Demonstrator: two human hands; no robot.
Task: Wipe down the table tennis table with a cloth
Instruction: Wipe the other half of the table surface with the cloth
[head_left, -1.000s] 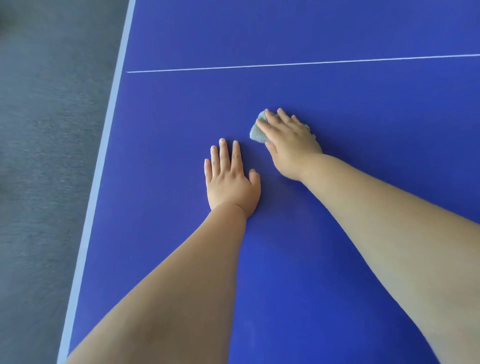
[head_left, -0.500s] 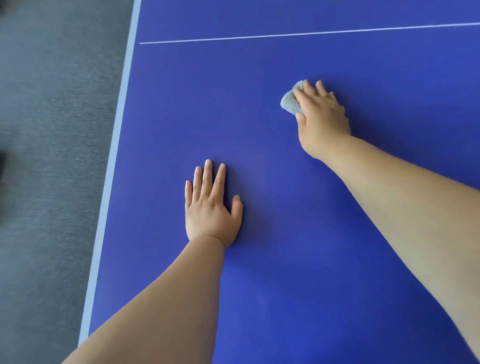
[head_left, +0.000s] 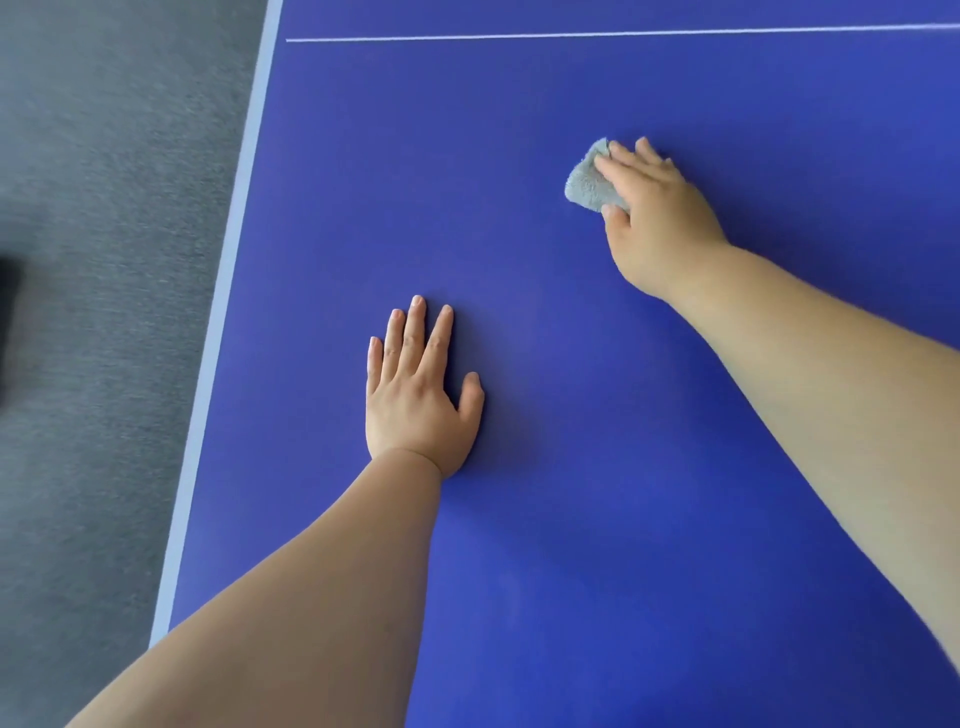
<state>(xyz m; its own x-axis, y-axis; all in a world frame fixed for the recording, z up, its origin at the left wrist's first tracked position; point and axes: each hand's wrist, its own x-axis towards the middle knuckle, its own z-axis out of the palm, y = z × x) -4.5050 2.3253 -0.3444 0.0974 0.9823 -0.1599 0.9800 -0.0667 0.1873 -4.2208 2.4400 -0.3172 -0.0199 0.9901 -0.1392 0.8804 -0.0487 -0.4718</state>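
Evidently the right hand (head_left: 660, 218) is clamping fingers (head_left: 631, 162) and thumb over the grey cloth (head_left: 589, 182), pressing it onto the table (head_left: 571, 519) short of the white line (head_left: 571, 35), while the left hand (head_left: 415, 400) is lying flat, fingers straight, farther from that line, likely bracing the reach.

Open table (head_left: 441, 156) surface around cloth (head_left: 587, 184), left hand (head_left: 415, 400) flat — well apart

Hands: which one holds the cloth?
The right hand grips the grey cloth; the left hand lies flat, fingers straight, on the bare blue table.
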